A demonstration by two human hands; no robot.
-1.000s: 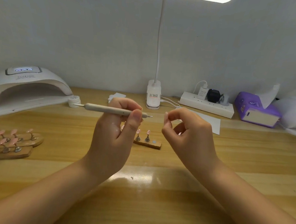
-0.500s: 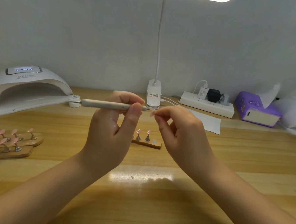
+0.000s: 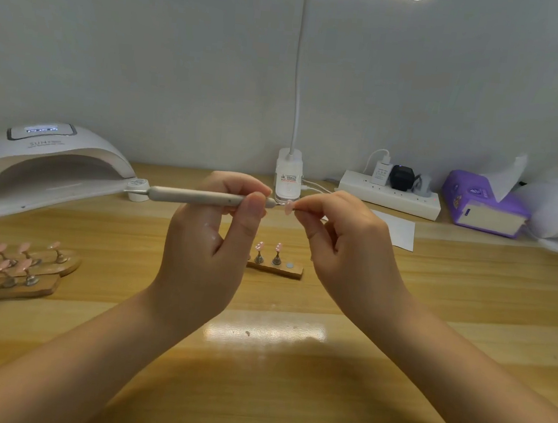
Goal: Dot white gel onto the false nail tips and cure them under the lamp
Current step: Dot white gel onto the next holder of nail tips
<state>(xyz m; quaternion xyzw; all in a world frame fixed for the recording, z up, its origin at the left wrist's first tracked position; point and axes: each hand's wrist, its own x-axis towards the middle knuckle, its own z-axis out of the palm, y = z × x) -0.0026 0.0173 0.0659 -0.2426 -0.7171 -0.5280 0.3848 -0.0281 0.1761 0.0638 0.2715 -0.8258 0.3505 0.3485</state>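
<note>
The left hand [image 3: 209, 238] hides the left part of the small stand [image 3: 278, 270] behind it. The racks [image 3: 6, 268] left of that stand are cut by the frame edge. The pen [image 3: 196, 198] tip is too small to tell.

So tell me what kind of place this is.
Probably a nail-art work desk: a curing lamp sits at the left, wooden stands of pink false nail tips lie before it, and a desk lamp lights the table.

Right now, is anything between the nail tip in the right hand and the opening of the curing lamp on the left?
Yes: the left hand and its dotting tool lie between the nail tip and the curing lamp, with a small white pot at the lamp's opening.
</note>
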